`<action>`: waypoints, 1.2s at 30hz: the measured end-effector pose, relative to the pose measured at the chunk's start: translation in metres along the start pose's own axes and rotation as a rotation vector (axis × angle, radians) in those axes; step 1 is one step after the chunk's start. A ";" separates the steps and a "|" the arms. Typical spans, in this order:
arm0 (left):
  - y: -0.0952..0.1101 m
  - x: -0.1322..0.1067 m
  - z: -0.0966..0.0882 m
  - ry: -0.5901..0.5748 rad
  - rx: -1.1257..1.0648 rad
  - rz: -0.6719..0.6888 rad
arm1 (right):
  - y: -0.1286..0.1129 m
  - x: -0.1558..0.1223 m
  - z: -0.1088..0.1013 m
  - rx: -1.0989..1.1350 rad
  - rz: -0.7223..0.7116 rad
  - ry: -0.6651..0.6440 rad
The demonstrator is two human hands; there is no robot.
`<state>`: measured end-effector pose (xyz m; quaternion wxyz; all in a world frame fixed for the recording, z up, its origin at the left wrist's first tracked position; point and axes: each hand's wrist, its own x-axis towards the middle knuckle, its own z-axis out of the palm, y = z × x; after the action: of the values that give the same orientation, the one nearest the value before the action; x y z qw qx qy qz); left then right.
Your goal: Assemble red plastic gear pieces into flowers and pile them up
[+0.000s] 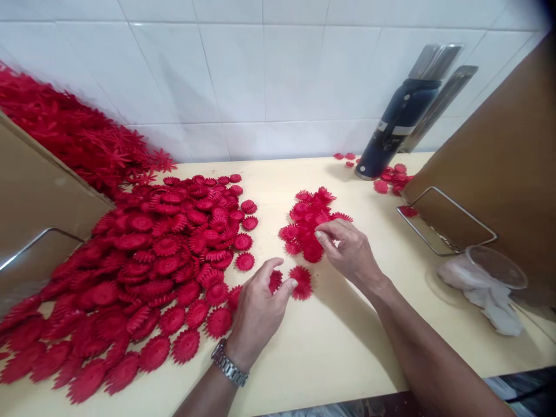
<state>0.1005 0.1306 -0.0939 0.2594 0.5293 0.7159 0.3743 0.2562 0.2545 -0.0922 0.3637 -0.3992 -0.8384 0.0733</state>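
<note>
A big heap of red plastic flower pieces covers the left half of the cream table. A smaller pile of the same red pieces lies in the middle. My left hand, with a metal watch on the wrist, pinches one red piece between thumb and fingers; another single flower lies just beside its thumb. My right hand rests at the near edge of the small pile, fingers curled and pressed on a red piece there.
A dark blue bottle leans against the white tiled wall at the back right, with a few red pieces round its base. Brown cardboard panels with wire frames stand on both sides. A clear plastic cup and bag lie at the right.
</note>
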 end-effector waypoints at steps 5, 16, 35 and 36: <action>0.000 0.000 -0.002 0.031 0.000 0.018 | -0.006 0.004 0.002 -0.135 -0.132 -0.067; 0.002 -0.007 -0.002 -0.058 -0.080 0.124 | -0.007 0.038 0.031 -0.381 -0.409 -0.309; -0.001 -0.001 -0.004 0.012 -0.787 -0.199 | -0.058 -0.011 0.001 0.457 -0.135 -0.178; -0.002 -0.001 -0.004 -0.012 -0.770 -0.172 | -0.059 -0.010 0.000 0.579 0.014 -0.259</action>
<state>0.0967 0.1279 -0.0930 0.4734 0.3336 0.5633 0.5892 0.2237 0.2081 -0.0734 0.3517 -0.2723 -0.8193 0.3618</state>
